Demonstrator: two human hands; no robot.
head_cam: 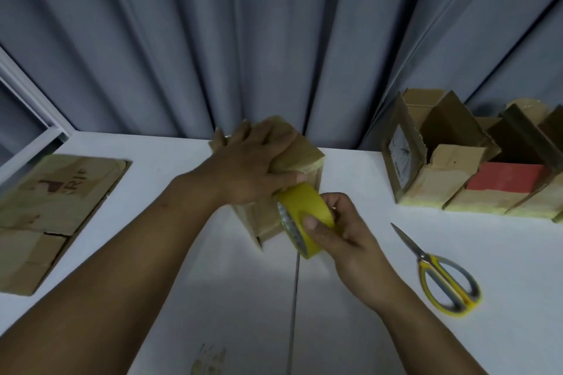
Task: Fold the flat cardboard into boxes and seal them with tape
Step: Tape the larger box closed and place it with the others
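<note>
Cardboard box (304, 154), plain brown and folded into shape, stands at the middle of a white bench (213, 298), close to the far edge. Its top looks closed and its near side faces the camera, partly in shadow. The left hand (256, 161) lies flat on top of the box, fingers straight and pointing away, the thumb along the near upper edge. The right hand (344, 231) grips a roll of yellow tape (304, 218), thumb on the outer face and fingers curled behind it. The roll is held against the box's near side, just below the left thumb; its shiny inner rim faces left.

On the left of the bench lies a sheet of flat cardboard (51, 207), unfolded, with faint dark printing on it. On the right, well apart from the box, a pair of scissors (441, 277) with yellow and grey handles lies closed, blades pointing away. Behind them stands a row of open boxes (457, 161) with flaps raised; one holds something red (505, 181). A grey pleated curtain (274, 39) hangs behind the bench.
</note>
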